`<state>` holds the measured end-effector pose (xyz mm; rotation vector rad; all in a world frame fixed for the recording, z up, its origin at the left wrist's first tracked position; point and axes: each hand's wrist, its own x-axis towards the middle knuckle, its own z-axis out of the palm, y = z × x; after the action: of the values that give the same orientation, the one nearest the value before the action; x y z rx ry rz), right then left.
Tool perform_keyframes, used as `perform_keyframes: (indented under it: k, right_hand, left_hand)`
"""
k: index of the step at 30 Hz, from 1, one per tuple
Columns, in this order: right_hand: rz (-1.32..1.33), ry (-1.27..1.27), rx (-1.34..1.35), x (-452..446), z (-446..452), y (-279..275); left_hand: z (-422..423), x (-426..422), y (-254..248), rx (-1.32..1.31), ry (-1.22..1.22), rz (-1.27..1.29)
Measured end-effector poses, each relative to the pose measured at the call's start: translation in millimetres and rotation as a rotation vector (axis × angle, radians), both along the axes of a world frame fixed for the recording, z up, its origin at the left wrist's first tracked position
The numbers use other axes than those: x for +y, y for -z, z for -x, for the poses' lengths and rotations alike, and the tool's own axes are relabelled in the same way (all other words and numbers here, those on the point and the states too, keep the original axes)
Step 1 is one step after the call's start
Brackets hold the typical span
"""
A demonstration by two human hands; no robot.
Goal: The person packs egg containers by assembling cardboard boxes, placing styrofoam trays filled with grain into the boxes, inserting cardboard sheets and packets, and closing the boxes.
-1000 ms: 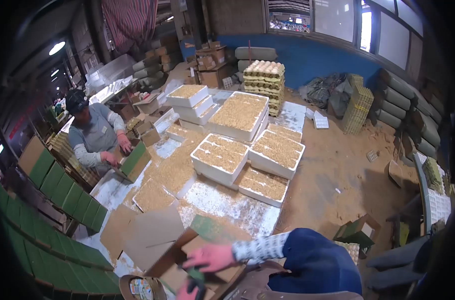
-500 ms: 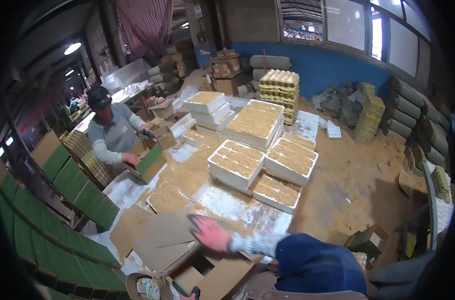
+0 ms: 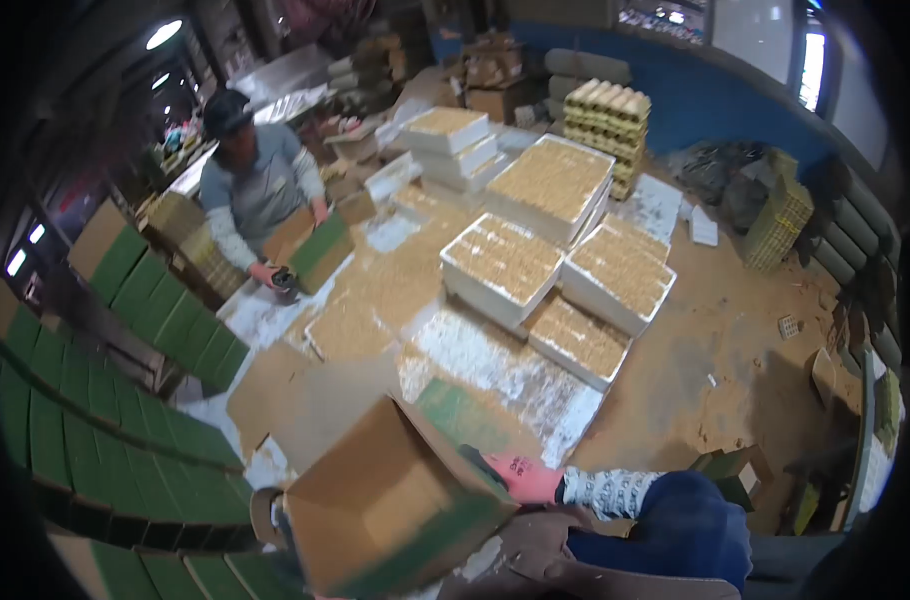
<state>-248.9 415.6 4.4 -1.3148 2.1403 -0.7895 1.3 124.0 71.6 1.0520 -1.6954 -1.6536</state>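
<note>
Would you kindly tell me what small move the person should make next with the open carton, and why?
Probably turn the carton mouth up and set it on the flat cardboard sheet: it is tilted with its open side toward the camera, no contents show inside, the right hand is at its side, and the sheet lies just beyond it.

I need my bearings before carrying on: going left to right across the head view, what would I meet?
Green boxes → open cardboard box → your right hand → stack of egg trays → yellow tray bundle → grey sacks.
</note>
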Motion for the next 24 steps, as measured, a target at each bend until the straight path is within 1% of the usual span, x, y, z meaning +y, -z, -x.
perform_keyframes:
  k: [1, 2, 3, 4, 5, 6, 7, 8, 9, 11, 12, 13, 14, 15, 16, 17, 18, 19, 20, 21, 22, 23, 24]
  right_hand:
    - [0.054, -0.044, 0.011, 0, 9, 29]
    - [0.112, -0.081, 0.028, 2, 13, 43]
    - [0.135, 0.158, 0.1, 1, 29, 40]
    - [0.161, 0.401, 0.176, -7, 60, 25]
    - [0.227, 0.946, -0.3, -15, 92, -1]
    - [0.566, 1.227, -0.119, -22, 158, 57]
    - [1.049, 1.23, -0.399, -16, 215, -8]
    - [0.879, 1.385, -0.674, -15, 256, 11]
    - [0.811, 1.429, -0.724, -20, 310, 49]
    - [0.707, 1.091, -0.189, -14, 386, 159]
    - [0.751, 1.246, -0.302, -26, 359, 122]
    - [0.819, 1.409, -0.417, -37, 331, 86]
    - [0.905, 1.571, -0.519, -51, 296, 38]
    - [0.984, 1.552, -0.591, -47, 272, 20]
    - [1.049, 1.432, -0.692, -39, 245, 3]
    - [1.08, 1.282, -0.835, -35, 214, -18]
    - [1.055, 1.103, -0.995, -31, 182, -41]
    - [0.973, 0.922, -1.151, -27, 150, -62]
    - [0.795, 0.708, -1.15, -24, 120, -86]
    - [0.628, 0.394, -0.405, -22, 92, -116]
    - [0.44, 0.04, 0.319, -21, 70, -131]
    - [0.41, -0.03, 0.176, -25, 58, -125]
    - [0.371, -0.093, 0.039, -29, 49, -121]
  left_hand:
    - [-5, -6, 14, -0.022, 0.053, -0.105]
    - [-9, -9, 29, -0.094, 0.113, -0.127]
    - [-4, -1, 49, -0.392, 0.186, 0.271]
    - [-8, -2, 74, -0.392, -0.004, 0.297]
    - [2, 1, 60, -0.418, -0.035, 0.264]
    - [11, 5, 47, -0.448, -0.062, 0.223]
    - [5, 7, 52, -0.428, -0.09, 0.177]
    - [6, 2, 64, -0.394, -0.114, 0.141]
    - [5, -5, 75, -0.357, -0.137, 0.107]
    - [-11, -18, 97, -0.278, -0.162, 0.022]
    - [-17, -24, 102, -0.228, -0.178, -0.015]
    - [-13, -21, 96, -0.207, -0.191, -0.023]
    - [-5, -10, 85, -0.184, -0.21, -0.041]
    - [-8, -2, 77, -0.179, -0.231, -0.063]
    - [-12, -5, 89, -0.156, -0.222, 0.0]
    - [-13, -13, 116, -0.131, -0.215, 0.064]
    - [-19, -14, 129, -0.114, -0.212, 0.124]
    - [-14, -7, 109, -0.166, -0.16, 0.139]
    - [6, -5, 84, -0.221, -0.105, 0.154]
    - [12, -5, 84, -0.273, -0.129, 0.209]
    - [23, -2, 65, -0.256, -0.092, 0.275]
    - [29, -3, 59, -0.311, -0.068, 0.266]
    - [27, -5, 56, 0.046, 0.112, 0.307]
